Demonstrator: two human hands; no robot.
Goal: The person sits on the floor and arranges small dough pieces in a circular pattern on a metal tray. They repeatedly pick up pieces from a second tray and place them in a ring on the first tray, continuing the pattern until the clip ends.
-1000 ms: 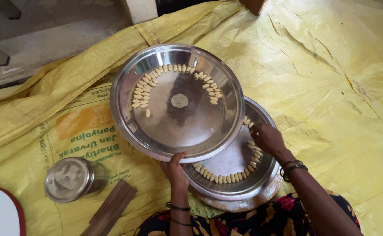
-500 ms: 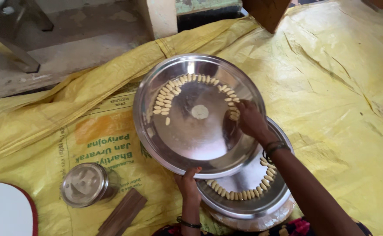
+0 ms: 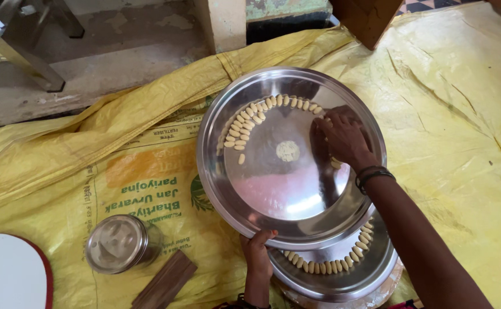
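My left hand (image 3: pixel 258 250) grips the near rim of a large round steel plate (image 3: pixel 262 200) and holds it over a second steel plate (image 3: pixel 342 280). Small pale dough pieces (image 3: pixel 249 119) line the upper plate's far rim in a curved row, and one flat pale disc (image 3: pixel 287 151) lies at its centre. My right hand (image 3: pixel 345 137), with dark bangles at the wrist, rests inside the upper plate on its right side, fingers on the pieces there. The lower plate carries its own row of pale pieces (image 3: pixel 330 264) along the near rim.
Everything sits on a yellow plastic sheet (image 3: pixel 450 114) with printed sacking over the floor. A small lidded steel container (image 3: pixel 117 243) and a brown wooden block (image 3: pixel 164 281) lie at lower left, next to a white round board with a red edge (image 3: pixel 10 274). Bare concrete floor and furniture legs are beyond.
My right hand moved from the lower plate's edge up into the upper plate. The view shifted, so the plates sit further right and lower.
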